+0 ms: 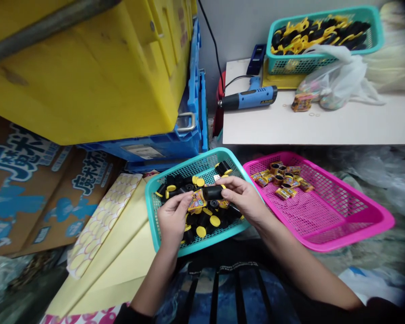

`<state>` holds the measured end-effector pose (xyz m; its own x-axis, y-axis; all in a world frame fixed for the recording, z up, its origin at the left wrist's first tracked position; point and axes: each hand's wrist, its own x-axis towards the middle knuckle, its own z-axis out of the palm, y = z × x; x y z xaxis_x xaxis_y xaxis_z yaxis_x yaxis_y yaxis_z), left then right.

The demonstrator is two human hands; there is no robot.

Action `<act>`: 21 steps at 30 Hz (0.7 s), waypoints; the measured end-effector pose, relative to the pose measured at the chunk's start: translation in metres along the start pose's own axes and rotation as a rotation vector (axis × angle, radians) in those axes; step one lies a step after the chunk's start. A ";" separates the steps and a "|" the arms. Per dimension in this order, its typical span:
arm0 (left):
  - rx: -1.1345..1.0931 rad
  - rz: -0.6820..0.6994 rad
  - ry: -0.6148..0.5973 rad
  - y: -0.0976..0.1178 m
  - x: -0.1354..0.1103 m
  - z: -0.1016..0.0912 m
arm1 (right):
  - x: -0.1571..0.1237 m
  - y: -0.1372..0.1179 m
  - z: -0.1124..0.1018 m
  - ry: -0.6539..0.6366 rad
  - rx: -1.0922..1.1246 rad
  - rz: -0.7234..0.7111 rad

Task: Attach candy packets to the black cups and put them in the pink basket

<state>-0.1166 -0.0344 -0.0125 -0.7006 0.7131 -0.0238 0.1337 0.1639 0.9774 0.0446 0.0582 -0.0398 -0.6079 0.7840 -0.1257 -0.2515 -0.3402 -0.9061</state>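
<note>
Black cylinder (212, 193) held level between both hands, just above a teal mesh basket (184, 168). Right hand (243, 198) grips the cylinder's right end in a narrow pinch, thumb on top, fingers curled beneath. Left hand (173, 219) is closed narrowly on a printed yellow wrapper (197, 201), which sits at the cylinder's left end. Whether wrapper and cylinder touch is hard to tell at this angle.

Teal basket lies on the person's lap or just in front, holding a loose heap of more black cylinders (192, 220) and yellow discs (201, 231). To its right, touching or nearly so, sits a pink mesh basket (317, 249), with a small cluster of wrapped rolls (282, 194) near its far side.

Beyond, a white table (324, 128) carries a blue heat gun (253, 97), a white plastic bag (344, 76), one loose wrapped roll (301, 102) and a second teal basket (324, 16) filled with black and yellow pieces.

Left of the hands: sheet of yellow round stickers (101, 220) on pale yellow paper (121, 265), then a printed cardboard box (23, 189). Blue crate (162, 148) and yellow crate (81, 76) stand above these.
</note>
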 end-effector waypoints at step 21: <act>-0.134 -0.055 -0.419 0.011 -0.007 0.003 | -0.011 0.026 0.028 -0.187 0.290 0.152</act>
<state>-0.1077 -0.0354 -0.0019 -0.3562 0.9249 -0.1327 -0.0075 0.1391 0.9902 0.0240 0.0260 -0.0508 -0.7751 0.6139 -0.1497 -0.3345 -0.5996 -0.7270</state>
